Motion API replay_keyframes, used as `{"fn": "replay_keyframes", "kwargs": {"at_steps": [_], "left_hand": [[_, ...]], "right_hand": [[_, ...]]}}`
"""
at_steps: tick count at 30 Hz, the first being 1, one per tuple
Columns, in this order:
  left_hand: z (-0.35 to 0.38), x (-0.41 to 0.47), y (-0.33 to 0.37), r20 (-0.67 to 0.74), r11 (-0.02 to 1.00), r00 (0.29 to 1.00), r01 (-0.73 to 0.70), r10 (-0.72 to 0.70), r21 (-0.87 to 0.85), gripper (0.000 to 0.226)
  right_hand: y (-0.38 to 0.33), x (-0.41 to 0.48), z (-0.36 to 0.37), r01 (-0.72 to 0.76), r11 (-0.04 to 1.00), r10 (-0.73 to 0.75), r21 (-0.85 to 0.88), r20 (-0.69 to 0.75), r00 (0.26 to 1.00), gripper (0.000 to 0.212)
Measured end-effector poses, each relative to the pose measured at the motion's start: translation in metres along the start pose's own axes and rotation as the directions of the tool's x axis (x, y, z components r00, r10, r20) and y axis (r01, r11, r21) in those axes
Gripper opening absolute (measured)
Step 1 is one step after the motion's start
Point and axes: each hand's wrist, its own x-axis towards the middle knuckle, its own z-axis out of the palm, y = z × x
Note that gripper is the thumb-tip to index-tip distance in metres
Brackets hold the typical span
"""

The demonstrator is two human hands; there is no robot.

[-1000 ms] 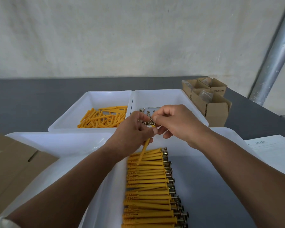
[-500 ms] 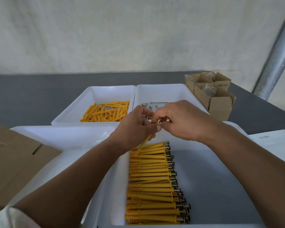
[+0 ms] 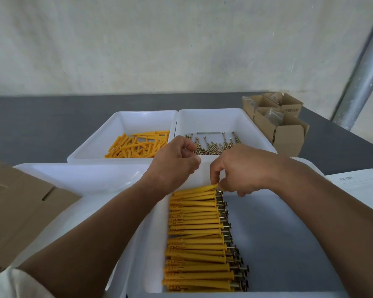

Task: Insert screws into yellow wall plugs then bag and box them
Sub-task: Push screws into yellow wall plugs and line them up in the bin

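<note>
My right hand (image 3: 243, 168) pinches the head end of a yellow plug with a screw in it (image 3: 194, 188), which lies at the far end of a neat row of assembled plugs (image 3: 196, 239) in the near white tray (image 3: 278, 244). Just left of it, my left hand (image 3: 174, 163) hovers with fingers curled, and nothing shows in it. Behind the hands, one white bin (image 3: 125, 123) holds loose yellow plugs (image 3: 138, 145) and a second bin (image 3: 215, 119) holds loose screws (image 3: 213, 145).
A flat cardboard piece (image 3: 19, 203) lies at the left over another white tray (image 3: 73, 175). Small open cardboard boxes (image 3: 286, 125) with bags stand at the back right. A printed paper sheet (image 3: 362, 186) lies at the right. A metal pole (image 3: 362, 72) rises behind it.
Both hands held one plug together above the row. Now my right hand has lowered it onto the row's far end, and my left hand has let go and drawn back left.
</note>
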Motion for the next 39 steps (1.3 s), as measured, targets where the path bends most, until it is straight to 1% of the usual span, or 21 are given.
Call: {"fn": "replay_keyframes", "kwargs": {"at_steps": [3, 6, 9, 12, 15, 16, 19, 21, 23, 25, 26, 28, 30, 32, 34, 39], "left_hand": [[0.002, -0.001, -0.001, 0.001, 0.989, 0.999, -0.037, 0.037, 0.146, 0.022], [0.005, -0.003, -0.001, 0.039, 0.943, 0.996, -0.091, 0.083, 0.319, 0.027], [0.005, -0.005, 0.0, 0.115, 0.892, 0.989, -0.132, 0.091, 0.433, 0.029], [0.006, -0.007, 0.002, 0.221, 0.822, 0.972, -0.189, 0.079, 0.536, 0.025], [0.008, -0.008, 0.003, 0.299, 0.755, 0.953, -0.233, 0.052, 0.612, 0.025], [0.008, -0.008, 0.003, 0.31, 0.74, 0.95, -0.243, 0.049, 0.628, 0.025], [0.008, -0.008, 0.002, 0.316, 0.717, 0.947, -0.253, 0.047, 0.65, 0.024], [0.008, -0.008, 0.002, 0.325, 0.703, 0.945, -0.258, 0.041, 0.663, 0.026], [0.008, -0.009, 0.002, 0.329, 0.684, 0.944, -0.261, 0.032, 0.682, 0.028], [0.008, -0.009, 0.002, 0.336, 0.652, 0.941, -0.276, 0.034, 0.706, 0.027], [0.008, -0.01, 0.002, 0.348, 0.628, 0.937, -0.291, 0.034, 0.722, 0.025], [0.009, -0.012, 0.002, 0.392, 0.561, 0.92, -0.339, 0.029, 0.755, 0.021], [0.01, -0.014, 0.002, 0.43, 0.489, 0.902, -0.389, 0.031, 0.781, 0.017], [0.01, -0.015, 0.001, 0.453, 0.43, 0.89, -0.426, 0.044, 0.796, 0.017], [0.009, -0.016, 0.0, 0.471, 0.388, 0.88, -0.454, 0.058, 0.802, 0.018], [0.009, -0.017, -0.003, 0.485, 0.344, 0.871, -0.482, 0.083, 0.806, 0.022]], "right_hand": [[-0.003, 0.001, 0.004, -0.006, 1.0, 0.006, 0.001, 0.042, 0.999, 0.02], [-0.004, 0.005, 0.008, -0.003, 1.0, 0.003, 0.002, 0.078, 0.997, 0.023], [-0.004, 0.007, 0.012, -0.012, 0.999, 0.007, 0.039, 0.109, 0.994, 0.02], [-0.004, 0.009, 0.016, -0.012, 1.0, 0.009, 0.022, 0.116, 0.993, 0.021], [-0.006, 0.011, 0.017, 0.004, 0.999, 0.0, -0.036, 0.112, 0.994, 0.023], [-0.006, 0.011, 0.017, 0.01, 0.999, -0.004, -0.052, 0.106, 0.994, 0.024], [-0.005, 0.009, 0.015, 0.014, 0.999, -0.011, -0.032, 0.099, 0.995, 0.025], [-0.004, 0.008, 0.01, 0.024, 0.998, -0.019, -0.059, 0.082, 0.996, 0.026], [-0.001, 0.006, 0.005, 0.026, 0.998, -0.024, -0.062, 0.025, 0.999, 0.024], [0.004, 0.006, 0.0, 0.011, 1.0, -0.013, -0.02, -0.099, 0.995, 0.019], [0.007, 0.006, -0.002, 0.002, 1.0, 0.0, 0.006, -0.185, 0.983, 0.018], [0.013, 0.008, -0.006, -0.019, 0.999, 0.032, 0.039, -0.355, 0.934, 0.018], [0.017, 0.01, -0.007, -0.048, 0.996, 0.079, 0.079, -0.455, 0.887, 0.02], [0.021, 0.011, -0.007, -0.076, 0.992, 0.116, 0.102, -0.474, 0.873, 0.022], [0.024, 0.012, -0.005, -0.098, 0.991, 0.127, 0.089, -0.452, 0.883, 0.021], [0.027, 0.016, -0.001, -0.097, 0.991, 0.128, 0.092, -0.444, 0.887, 0.02]]}}
